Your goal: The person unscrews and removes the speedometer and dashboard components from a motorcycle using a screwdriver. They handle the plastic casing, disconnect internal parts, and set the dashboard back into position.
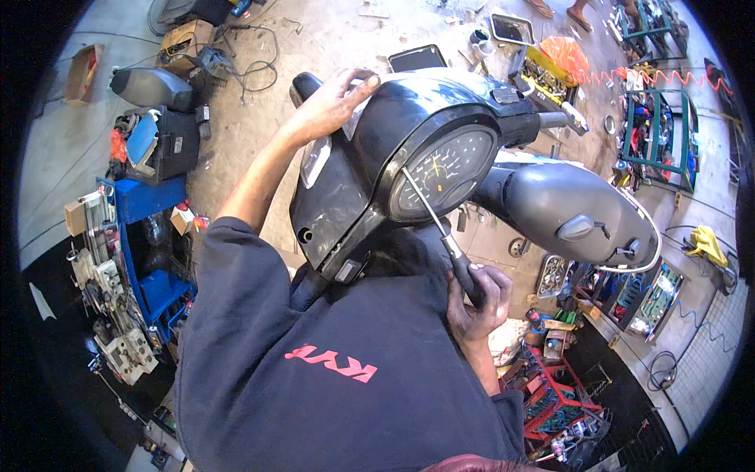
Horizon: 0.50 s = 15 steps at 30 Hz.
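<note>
A black scooter handlebar cowl (393, 94) with a round speedometer (444, 173) set in it fills the middle of the head view. My left hand (342, 102) curls over the cowl's left upper side, thumb on top, other fingertips partly hidden. In my right hand (481, 303) is a screwdriver (448, 240), its dark handle wrapped by the fingers. The metal shaft slants up to the left, and its tip meets the left rim of the speedometer or lies just over it; contact is hard to tell. The scooter's dark seat (574, 208) lies to the right.
Black trays (417, 58) and a yellow toolbox (543, 67) with an orange bag lie on the floor beyond. A blue tool cart (149, 200) stands left, a red rack (554, 393) lower right, and a green frame (661, 138) far right. A red coiled hose (653, 76) crosses there.
</note>
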Available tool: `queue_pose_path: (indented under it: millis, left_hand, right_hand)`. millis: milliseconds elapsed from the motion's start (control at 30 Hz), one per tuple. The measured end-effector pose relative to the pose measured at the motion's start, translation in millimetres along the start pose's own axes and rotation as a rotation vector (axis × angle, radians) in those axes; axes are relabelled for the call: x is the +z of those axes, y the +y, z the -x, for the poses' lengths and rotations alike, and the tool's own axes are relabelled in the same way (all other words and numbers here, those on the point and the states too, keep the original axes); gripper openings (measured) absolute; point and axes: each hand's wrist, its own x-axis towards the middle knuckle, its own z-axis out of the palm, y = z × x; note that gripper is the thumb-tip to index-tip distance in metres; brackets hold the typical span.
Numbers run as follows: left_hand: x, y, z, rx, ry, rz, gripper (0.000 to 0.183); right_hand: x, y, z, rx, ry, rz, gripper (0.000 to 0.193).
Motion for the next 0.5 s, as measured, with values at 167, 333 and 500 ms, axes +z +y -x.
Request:
queue_pose_path:
  millis: [167,333,500]
  left_hand:
    - [-1,-2,0,-0.013,0.015,-0.040,0.061]
    - [4,-9,1,-0.090,0.134,-0.082,0.064]
    - [2,-24,4,-0.232,0.262,-0.099,0.067]
  right_hand:
    - [6,3,4,0.004,-0.014,0.006,0.041]
    - [0,2,-11,0.119,-0.052,0.020,0.042]
    - [-8,19,-19,0.112,-0.056,-0.137,0.048]
